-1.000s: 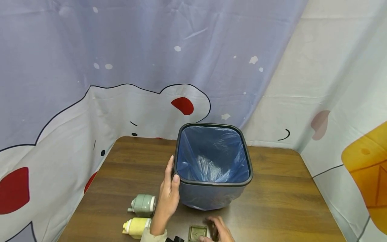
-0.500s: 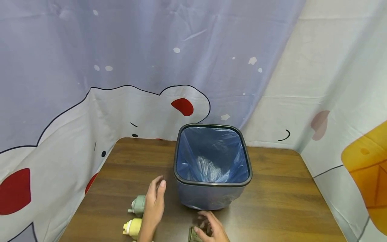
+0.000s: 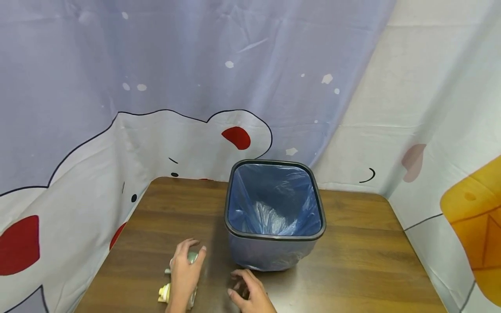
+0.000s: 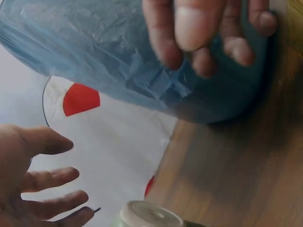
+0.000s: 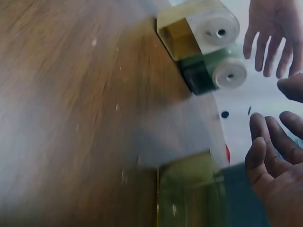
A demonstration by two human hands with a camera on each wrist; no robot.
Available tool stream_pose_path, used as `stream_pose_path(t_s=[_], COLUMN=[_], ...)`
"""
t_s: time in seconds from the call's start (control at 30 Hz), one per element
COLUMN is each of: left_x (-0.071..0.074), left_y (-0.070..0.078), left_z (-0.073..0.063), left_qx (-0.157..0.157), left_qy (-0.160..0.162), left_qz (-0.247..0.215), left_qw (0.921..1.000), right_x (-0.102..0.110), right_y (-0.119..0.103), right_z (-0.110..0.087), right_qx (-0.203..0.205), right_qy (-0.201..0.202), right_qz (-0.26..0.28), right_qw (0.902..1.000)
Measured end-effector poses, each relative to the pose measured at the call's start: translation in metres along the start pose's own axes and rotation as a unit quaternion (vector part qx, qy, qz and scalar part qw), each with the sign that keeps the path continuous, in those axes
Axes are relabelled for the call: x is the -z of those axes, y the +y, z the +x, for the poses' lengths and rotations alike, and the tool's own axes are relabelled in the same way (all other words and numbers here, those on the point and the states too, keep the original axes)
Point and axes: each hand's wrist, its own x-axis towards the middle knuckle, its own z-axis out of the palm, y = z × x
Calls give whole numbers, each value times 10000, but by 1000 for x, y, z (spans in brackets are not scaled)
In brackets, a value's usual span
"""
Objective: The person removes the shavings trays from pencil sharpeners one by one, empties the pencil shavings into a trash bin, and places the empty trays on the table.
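Observation:
My left hand hovers over two small objects lying on the table. One has a green body; the other is yellow. Each has a translucent boxy part and a round white end with a dark hole. In the right wrist view the left hand's fingers stay apart from them, fairly straight. My right hand is low in front of the bin, fingers loosely bent and holding nothing. Close to it in the right wrist view is a blurred olive translucent box; the hand hides it in the head view.
A square bin with a dark rim and blue plastic liner stands on the brown wooden table. Printed curtains hang behind and along both sides of the table.
My left hand has let go of the bin's left side and moved left and down over the green and yellow objects. My right hand has moved left along the front of the bin.

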Motion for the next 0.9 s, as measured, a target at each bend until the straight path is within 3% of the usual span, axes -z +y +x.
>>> stream_pose_path(t_s=[0.13,0.33,0.47,0.57,0.67,0.77,0.9], left_x=[1,0,-2,-2,-2,-3,-5], left_y=[-3,-10,-15,-17,-19,-20,-21], left_z=[-1,-1,-1,-2,-2,-3,-3], left_qx=[171,273,548,867,1040,1091,1006], left_qy=[94,603,721,502,83,-275,-418], left_qz=[222,713,797,895,1031,1226,1524], left_qw=[9996,9953,9927,9909,9892,9861,9823], right_x=[-10,-21,-29,-33,-34,-34,-33], right_y=[0,4,8,10,11,11,11], right_z=[7,15,19,21,24,26,28], right_qx=[137,169,153,97,130,214,149], right_qy=[35,170,138,121,134,137,33], right_qz=[-154,-330,-437,-448,-451,-496,-571], right_qw=[9998,9992,9988,9989,9988,9984,9983])
